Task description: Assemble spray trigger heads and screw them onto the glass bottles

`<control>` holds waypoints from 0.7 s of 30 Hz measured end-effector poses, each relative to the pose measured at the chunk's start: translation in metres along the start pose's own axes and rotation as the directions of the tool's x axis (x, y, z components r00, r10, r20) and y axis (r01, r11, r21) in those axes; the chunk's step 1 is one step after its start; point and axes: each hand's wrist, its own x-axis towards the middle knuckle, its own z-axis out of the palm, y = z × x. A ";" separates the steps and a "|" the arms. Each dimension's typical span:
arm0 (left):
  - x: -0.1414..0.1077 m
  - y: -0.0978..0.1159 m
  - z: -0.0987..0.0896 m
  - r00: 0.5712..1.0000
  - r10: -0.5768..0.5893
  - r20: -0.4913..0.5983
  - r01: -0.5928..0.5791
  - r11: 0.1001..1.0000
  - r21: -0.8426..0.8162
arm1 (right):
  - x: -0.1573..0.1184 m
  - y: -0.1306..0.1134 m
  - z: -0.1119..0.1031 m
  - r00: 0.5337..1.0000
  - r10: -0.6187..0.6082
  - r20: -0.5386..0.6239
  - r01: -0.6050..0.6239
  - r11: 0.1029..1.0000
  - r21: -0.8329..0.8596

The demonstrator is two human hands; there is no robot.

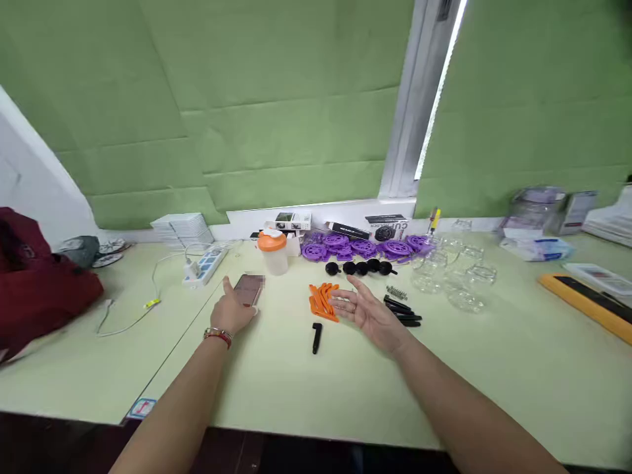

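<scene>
My left hand (231, 312) grips the lower end of a smartphone (248, 289) lying on the table, thumb on its left edge; the other fingers are partly hidden. Palm turned partly up, my right hand (368, 313) is open and holds nothing, its fingers apart. Its fingertips are beside a pile of orange plastic pieces (322, 301). Several black rods (405, 316) lie to the right of that hand, with small metal springs (396, 293) behind them. In front of the orange pile is a single black L-shaped piece (316, 338). Round black parts (362, 268) sit in a row farther back.
Purple wheel-like parts (363, 248) lie along the back, near an orange-lidded cup (273, 251). Clear plastic pieces (449, 266) are grouped at right. A power strip (206, 265) with cables and a red bag (44, 289) are at left. A yellow-orange case (587, 303) lies far right.
</scene>
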 end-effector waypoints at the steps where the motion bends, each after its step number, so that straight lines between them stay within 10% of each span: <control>1: 0.001 0.001 0.000 1.000 -0.010 -0.001 0.010 1.000 0.005 | -0.001 -0.001 0.001 1.000 0.003 -0.004 -0.003 1.000 -0.007; 13: 0.002 -0.002 0.003 0.995 -0.081 -0.060 0.082 0.997 0.006 | 0.004 -0.010 -0.008 0.979 -0.154 -0.133 0.145 0.986 -0.076; 21: -0.028 0.031 -0.024 0.953 0.202 -0.227 -0.197 0.979 0.047 | 0.002 -0.062 -0.036 0.735 -0.522 -0.433 0.481 0.851 -0.210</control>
